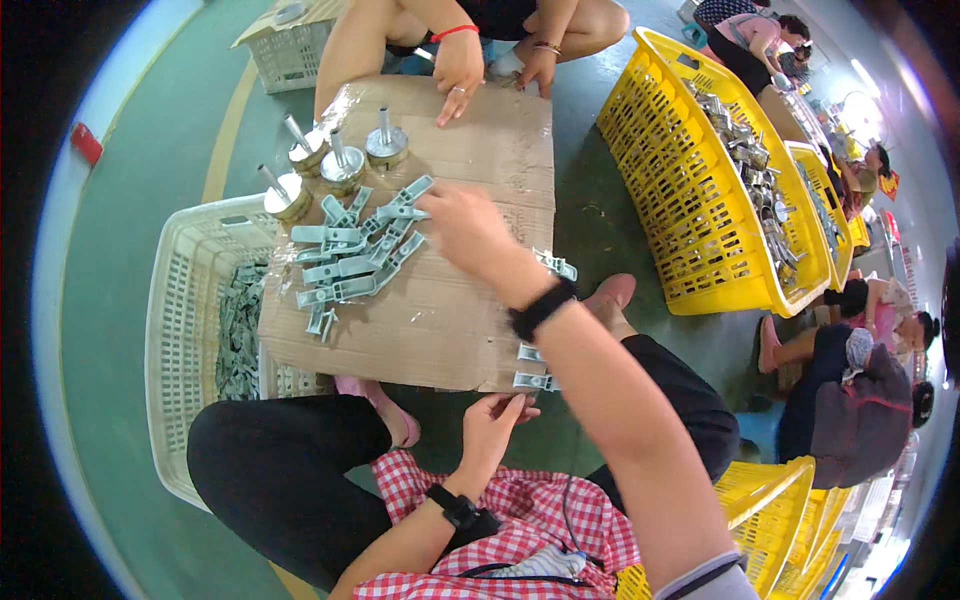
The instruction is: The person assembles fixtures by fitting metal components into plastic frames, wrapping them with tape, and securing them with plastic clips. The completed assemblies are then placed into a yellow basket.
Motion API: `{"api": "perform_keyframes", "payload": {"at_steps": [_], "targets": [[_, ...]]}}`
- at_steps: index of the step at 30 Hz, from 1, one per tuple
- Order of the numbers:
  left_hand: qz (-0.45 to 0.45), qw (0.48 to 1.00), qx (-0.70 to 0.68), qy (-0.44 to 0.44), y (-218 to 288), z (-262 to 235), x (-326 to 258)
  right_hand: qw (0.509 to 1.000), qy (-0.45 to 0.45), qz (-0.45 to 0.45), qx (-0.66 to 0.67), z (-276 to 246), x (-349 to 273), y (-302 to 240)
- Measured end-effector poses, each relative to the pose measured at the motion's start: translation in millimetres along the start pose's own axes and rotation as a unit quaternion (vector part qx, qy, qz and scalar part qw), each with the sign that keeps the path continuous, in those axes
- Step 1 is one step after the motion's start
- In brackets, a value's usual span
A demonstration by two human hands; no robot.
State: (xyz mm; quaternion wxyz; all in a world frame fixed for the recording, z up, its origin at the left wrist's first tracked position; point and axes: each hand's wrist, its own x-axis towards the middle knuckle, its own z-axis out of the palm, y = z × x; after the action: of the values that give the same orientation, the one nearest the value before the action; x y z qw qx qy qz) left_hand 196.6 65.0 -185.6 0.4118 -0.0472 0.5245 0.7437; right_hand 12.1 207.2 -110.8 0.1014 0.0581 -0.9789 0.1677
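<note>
My right hand (466, 232) reaches across the cardboard (460, 330) to a loose pile of grey-green plastic clips (350, 265). Its fingers are drawn together at the end of one clip (400, 212) on the pile's right side; the hand is slightly blurred. Below the cardboard's near edge, my left hand (492, 428) is closed, thumb and fingers pinched on something small that I cannot make out. Just beyond that hand, several similar clips (535, 381) lie along the cardboard's right edge, partly behind my right forearm.
Several round metal pieces with upright stems (386, 140) stand at the far left of the cardboard. A white crate (165, 330) of clips is at left, a yellow basket (650, 170) of metal parts at right. Opposite, another person's hand (459, 75) rests on the cardboard.
</note>
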Motion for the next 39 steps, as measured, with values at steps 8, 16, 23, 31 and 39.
{"api": "perform_keyframes", "payload": {"at_steps": [8, 16, 23, 31, 39], "targets": [[0.023, 0.995, 0.096, 0.014, -1.8, -6.2, -0.3, 0.99, -0.017, 0.106, -0.089, 28.4, 22.4, -13.0], [0.008, 1.0, 0.017, -0.011, 0.8, -4.5, -1.1, 0.782, -0.013, 0.308, 0.542, -58.5, -68.0, 74.6], [0.005, 1.0, -0.005, -0.011, -3.0, -4.4, -2.8, 0.591, 0.052, 0.363, 0.718, -54.3, -121.1, 110.6], [0.009, 1.0, -0.008, -0.001, 1.1, -0.8, -6.1, 0.789, 0.007, 0.329, 0.519, -59.3, -123.9, 105.6], [0.007, 1.0, -0.007, 0.003, -1.8, -3.0, -5.1, 0.838, 0.029, 0.303, 0.453, -48.4, -109.5, 115.5]]}}
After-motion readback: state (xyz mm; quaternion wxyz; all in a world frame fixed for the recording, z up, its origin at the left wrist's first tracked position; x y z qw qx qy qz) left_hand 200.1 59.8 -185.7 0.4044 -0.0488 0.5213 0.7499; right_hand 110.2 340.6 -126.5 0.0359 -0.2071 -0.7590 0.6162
